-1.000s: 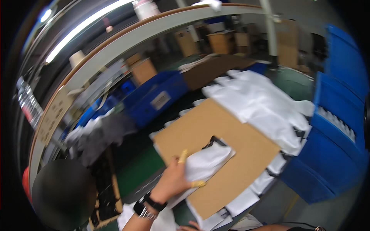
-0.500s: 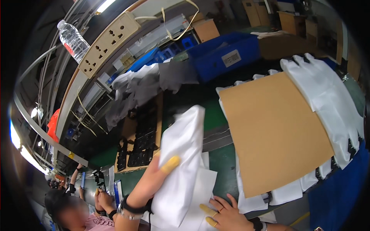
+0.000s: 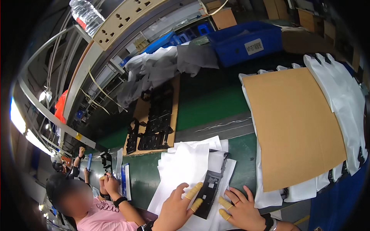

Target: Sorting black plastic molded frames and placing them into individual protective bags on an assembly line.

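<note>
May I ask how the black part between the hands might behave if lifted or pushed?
The black part would probably stay stiff, since its edges look straight and moulded. It is likely light for its size, being thin with cut-outs. It may slide readily over the smooth-looking white sheets under it.

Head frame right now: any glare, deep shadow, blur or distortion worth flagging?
Head view: lamps at left edge blown out; white sheets by the left hand nearly washed out. Head view: green tabletop darkens toward the blue bin. Head view: metal frame looks bowed, corners black. Head view: black part fairly sharp, openings readable.
</note>
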Action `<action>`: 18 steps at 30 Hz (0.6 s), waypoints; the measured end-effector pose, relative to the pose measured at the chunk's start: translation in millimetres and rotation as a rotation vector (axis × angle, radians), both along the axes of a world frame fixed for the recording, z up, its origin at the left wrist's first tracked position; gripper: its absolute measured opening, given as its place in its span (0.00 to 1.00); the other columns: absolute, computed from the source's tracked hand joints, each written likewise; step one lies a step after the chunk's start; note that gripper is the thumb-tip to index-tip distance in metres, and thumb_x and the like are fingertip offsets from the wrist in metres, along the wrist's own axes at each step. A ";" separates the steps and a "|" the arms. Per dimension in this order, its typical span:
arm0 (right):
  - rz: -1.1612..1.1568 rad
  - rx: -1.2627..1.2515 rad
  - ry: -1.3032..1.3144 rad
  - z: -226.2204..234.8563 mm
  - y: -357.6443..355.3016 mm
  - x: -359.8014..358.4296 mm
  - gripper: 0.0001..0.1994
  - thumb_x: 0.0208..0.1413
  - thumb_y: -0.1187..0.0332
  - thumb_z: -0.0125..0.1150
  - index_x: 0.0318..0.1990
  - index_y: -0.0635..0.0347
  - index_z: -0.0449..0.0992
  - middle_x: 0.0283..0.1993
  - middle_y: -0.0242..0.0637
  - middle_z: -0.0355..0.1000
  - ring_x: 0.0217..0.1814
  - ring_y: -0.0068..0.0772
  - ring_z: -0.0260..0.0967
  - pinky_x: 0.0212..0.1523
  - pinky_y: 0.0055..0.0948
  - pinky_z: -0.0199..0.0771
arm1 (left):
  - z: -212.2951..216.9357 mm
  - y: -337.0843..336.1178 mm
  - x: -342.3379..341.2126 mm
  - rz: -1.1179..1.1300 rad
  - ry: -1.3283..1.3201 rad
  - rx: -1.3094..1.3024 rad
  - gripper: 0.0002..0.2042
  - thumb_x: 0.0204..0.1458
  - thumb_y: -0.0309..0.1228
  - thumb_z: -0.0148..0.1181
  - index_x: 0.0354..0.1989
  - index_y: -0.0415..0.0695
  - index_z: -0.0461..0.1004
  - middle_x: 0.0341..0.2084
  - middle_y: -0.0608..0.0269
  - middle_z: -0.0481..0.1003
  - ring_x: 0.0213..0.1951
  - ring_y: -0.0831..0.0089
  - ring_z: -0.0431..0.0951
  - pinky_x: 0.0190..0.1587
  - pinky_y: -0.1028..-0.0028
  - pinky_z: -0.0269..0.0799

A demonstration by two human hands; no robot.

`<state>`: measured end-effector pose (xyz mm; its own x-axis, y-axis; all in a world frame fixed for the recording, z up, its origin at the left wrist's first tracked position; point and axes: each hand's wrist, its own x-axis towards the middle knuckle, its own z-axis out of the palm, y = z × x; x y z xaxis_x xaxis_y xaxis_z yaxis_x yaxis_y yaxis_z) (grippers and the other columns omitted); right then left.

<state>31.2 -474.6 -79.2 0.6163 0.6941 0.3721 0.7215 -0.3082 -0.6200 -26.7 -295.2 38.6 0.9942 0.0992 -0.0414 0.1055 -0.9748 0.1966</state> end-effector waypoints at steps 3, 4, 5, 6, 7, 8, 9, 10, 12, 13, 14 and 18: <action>0.004 -0.010 -0.008 1.2 -0.7 -0.7 0.19 0.52 0.61 0.54 0.51 0.55 0.70 0.53 0.43 0.64 0.63 0.41 0.54 0.64 0.50 0.44 | -0.5 20.0 -7.0 0.213 0.024 0.066 0.24 0.45 0.21 0.55 0.54 0.48 0.67 0.45 0.55 0.65 0.30 0.57 0.75 0.30 0.66 0.72; -0.003 -0.021 -0.012 1.8 -0.6 -0.5 0.19 0.52 0.61 0.54 0.51 0.55 0.70 0.53 0.43 0.65 0.63 0.41 0.54 0.64 0.50 0.44 | 9.4 17.7 -0.3 0.356 0.044 0.088 0.23 0.44 0.19 0.52 0.53 0.47 0.69 0.53 0.52 0.62 0.42 0.52 0.74 0.37 0.66 0.73; -0.009 -0.031 -0.015 2.0 -0.7 -0.2 0.19 0.52 0.60 0.54 0.51 0.55 0.70 0.53 0.43 0.65 0.63 0.41 0.54 0.64 0.50 0.44 | 3.9 27.1 -1.7 0.248 -0.155 0.403 0.25 0.43 0.19 0.52 0.53 0.48 0.69 0.52 0.53 0.63 0.42 0.52 0.74 0.39 0.65 0.72; -0.007 -0.032 -0.016 1.8 -1.0 0.2 0.19 0.52 0.60 0.54 0.51 0.55 0.70 0.53 0.43 0.65 0.63 0.41 0.54 0.64 0.50 0.44 | -2.4 36.3 -4.1 0.130 -0.353 0.716 0.26 0.41 0.19 0.53 0.54 0.48 0.68 0.52 0.55 0.65 0.43 0.52 0.73 0.42 0.64 0.71; -0.007 -0.035 -0.015 1.4 -1.0 0.5 0.19 0.52 0.60 0.54 0.51 0.55 0.70 0.53 0.43 0.65 0.62 0.41 0.55 0.64 0.50 0.44 | -2.6 36.5 -7.1 0.133 -0.351 0.718 0.26 0.41 0.19 0.53 0.54 0.48 0.68 0.52 0.55 0.65 0.43 0.52 0.73 0.42 0.64 0.71; -0.007 -0.037 -0.014 1.1 -0.5 0.8 0.19 0.52 0.61 0.54 0.51 0.55 0.70 0.53 0.43 0.65 0.62 0.41 0.55 0.64 0.50 0.44 | -3.0 35.6 -9.7 -0.043 -0.346 0.696 0.28 0.39 0.20 0.53 0.55 0.49 0.68 0.51 0.54 0.66 0.45 0.53 0.72 0.44 0.64 0.70; -0.004 -0.037 -0.013 1.2 0.4 0.9 0.19 0.52 0.61 0.54 0.51 0.55 0.70 0.53 0.43 0.65 0.62 0.41 0.55 0.64 0.50 0.44 | -5.1 34.4 -12.1 -0.219 -0.340 0.669 0.29 0.38 0.21 0.54 0.56 0.50 0.67 0.50 0.53 0.67 0.46 0.53 0.72 0.46 0.64 0.69; -0.005 -0.032 -0.013 3.6 1.0 -0.9 0.19 0.52 0.61 0.55 0.51 0.56 0.70 0.53 0.43 0.65 0.62 0.41 0.55 0.64 0.50 0.44 | -14.7 31.1 -16.4 -0.197 -0.346 0.342 0.27 0.43 0.23 0.56 0.57 0.46 0.65 0.46 0.48 0.69 0.45 0.53 0.71 0.45 0.65 0.69; 0.001 -0.038 -0.010 3.0 0.8 -0.5 0.20 0.51 0.61 0.55 0.51 0.56 0.70 0.53 0.43 0.65 0.61 0.40 0.56 0.64 0.50 0.44 | -20.5 2.9 -15.1 0.266 -0.147 -0.265 0.25 0.48 0.29 0.60 0.56 0.38 0.63 0.44 0.50 0.71 0.42 0.59 0.72 0.43 0.67 0.70; -0.014 -0.018 -0.002 3.7 -0.3 -0.4 0.20 0.51 0.61 0.55 0.51 0.56 0.70 0.52 0.43 0.65 0.61 0.41 0.56 0.64 0.50 0.45 | -24.4 6.4 -13.5 0.270 -0.149 -0.264 0.25 0.48 0.29 0.60 0.56 0.38 0.63 0.44 0.50 0.71 0.42 0.59 0.72 0.43 0.67 0.70; -0.030 -0.001 0.007 4.3 -0.6 -0.9 0.20 0.51 0.61 0.56 0.51 0.55 0.69 0.52 0.44 0.65 0.61 0.41 0.56 0.64 0.50 0.45 | -33.5 15.6 -9.1 0.237 -0.065 -0.283 0.26 0.49 0.34 0.61 0.55 0.36 0.63 0.41 0.48 0.71 0.39 0.58 0.73 0.41 0.68 0.70; -0.034 0.034 0.054 8.0 0.0 -0.5 0.20 0.51 0.61 0.56 0.52 0.53 0.69 0.53 0.43 0.64 0.61 0.41 0.56 0.63 0.50 0.45 | -46.3 39.7 3.0 0.255 0.299 -0.685 0.27 0.49 0.38 0.63 0.52 0.35 0.62 0.32 0.53 0.74 0.31 0.68 0.75 0.36 0.72 0.71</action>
<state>30.7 -474.6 -71.2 0.6590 0.6598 0.3610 0.6762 -0.3097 -0.6685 -23.7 -255.5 -7.7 0.8814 0.1781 -0.4374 0.4522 -0.5855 0.6728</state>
